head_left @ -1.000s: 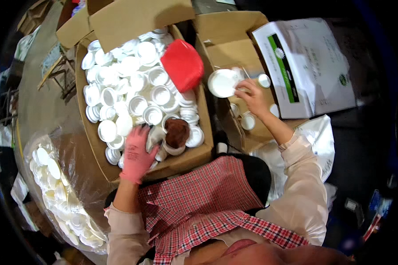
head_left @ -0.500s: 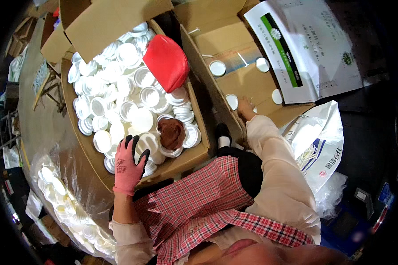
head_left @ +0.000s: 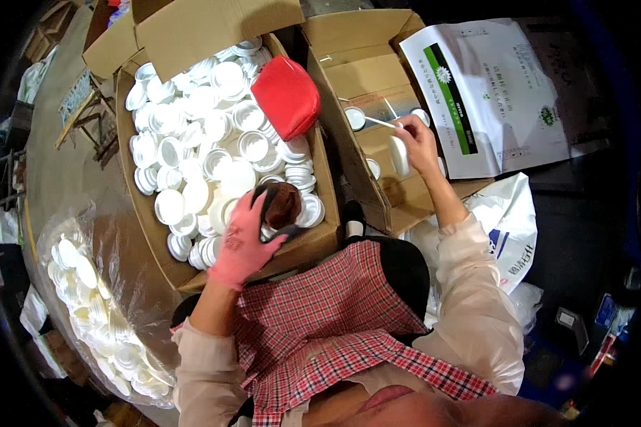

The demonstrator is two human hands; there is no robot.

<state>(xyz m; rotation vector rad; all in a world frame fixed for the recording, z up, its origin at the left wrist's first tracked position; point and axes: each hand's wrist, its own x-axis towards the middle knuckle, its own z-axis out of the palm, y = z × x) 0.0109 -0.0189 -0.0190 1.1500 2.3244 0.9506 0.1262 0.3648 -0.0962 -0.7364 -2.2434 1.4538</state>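
My left hand, in a pink glove with black fingertips, curls around a crumpled brown cloth, its thumb and fingers on either side. The cloth lies on a heap of round white plastic lids in a cardboard box. My bare right hand is raised over a second cardboard box on the right. Its fingers pinch a white lid seen nearly edge-on and a thin white stick pointing left.
A red pouch rests on the lids. Inside the right box lie a few more lids and sticks. A printed white sheet lies beyond its right flap. A white bag stands near my right arm; a clear bag of lids is at lower left.
My left hand has moved right, from above the lids onto the brown cloth. My right hand has come up from the right box's floor with a lid and stick. The view has shifted slightly.
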